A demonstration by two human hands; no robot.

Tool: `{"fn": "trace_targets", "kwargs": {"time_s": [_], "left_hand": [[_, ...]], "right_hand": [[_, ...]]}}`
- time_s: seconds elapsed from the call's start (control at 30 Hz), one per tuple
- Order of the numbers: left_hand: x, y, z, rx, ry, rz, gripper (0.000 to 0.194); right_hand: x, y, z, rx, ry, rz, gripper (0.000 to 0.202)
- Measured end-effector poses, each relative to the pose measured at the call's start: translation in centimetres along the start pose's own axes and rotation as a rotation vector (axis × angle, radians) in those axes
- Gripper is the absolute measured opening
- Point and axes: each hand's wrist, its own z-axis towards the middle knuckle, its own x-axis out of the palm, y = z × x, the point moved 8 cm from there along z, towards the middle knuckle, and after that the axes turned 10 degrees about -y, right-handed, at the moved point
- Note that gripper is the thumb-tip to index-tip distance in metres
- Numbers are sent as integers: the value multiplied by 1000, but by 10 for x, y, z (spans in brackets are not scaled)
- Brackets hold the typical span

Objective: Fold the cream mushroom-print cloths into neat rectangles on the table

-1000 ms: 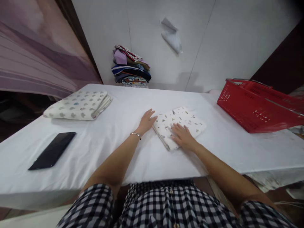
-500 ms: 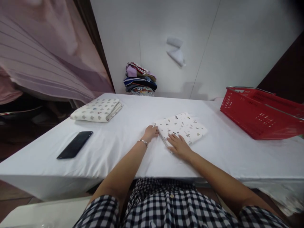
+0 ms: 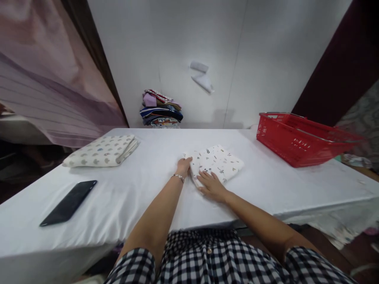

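Note:
A folded white cloth (image 3: pixel 217 162) with small grey and brown prints lies on the white-covered table in front of me. At its left edge, my left hand (image 3: pixel 184 165) pinches the fabric between thumb and fingers; a bracelet circles that wrist. My right hand (image 3: pixel 212 186) rests flat on the cloth's near part, fingers stretched out and somewhat spread. Off to the left lies a thicker folded cream cloth (image 3: pixel 102 152) with a grey repeating print, apart from both hands.
A black phone (image 3: pixel 69 203) lies at the table's left. On the right stands a red plastic basket (image 3: pixel 296 142) with metal handles. Against the wall at the back rises a stack of folded clothes (image 3: pixel 161 110). A pink curtain (image 3: pixel 53 79) hangs at the left.
My view has turned a little, so the table and its things sit further left. Both hands stay on the cloth in nearly the same places.

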Motion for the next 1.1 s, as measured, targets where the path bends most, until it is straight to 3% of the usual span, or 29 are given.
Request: {"fn": "trace_targets", "kwargs": {"time_s": [0.13, 0.2, 0.27, 0.33, 0.47, 0.57, 0.67, 0.87, 0.97, 1.1], "left_hand": [[-32, -14, 24, 137, -117, 144, 21], [-54, -11, 35, 157, -158, 241, 19], [-73, -2, 42, 157, -176, 336, 17], [-84, 6, 44, 166, -182, 413, 19], [-85, 11, 42, 205, -176, 517, 24], [-81, 10, 42, 206, -171, 569, 27], [-81, 10, 44, 194, -172, 595, 30], [-82, 13, 43, 185, -177, 544, 35], [-84, 15, 42, 179, -198, 480, 47], [-88, 16, 42, 165, -227, 394, 65]], "right_hand": [[7, 28, 4, -70, 60, 139, 64], [9, 42, 10, -138, 90, 172, 64], [2, 41, 19, -153, 66, 154, 64], [-12, 17, 32, -81, -11, 68, 63], [-46, -73, 46, 217, -159, -236, 58], [-46, -132, 38, 430, -98, -256, 59], [-38, -154, 30, 508, -65, -176, 64], [-43, -140, 41, 465, -30, -285, 61], [-48, -119, 62, 369, -87, -380, 60], [-34, -88, 97, 240, -84, -310, 61]]}}
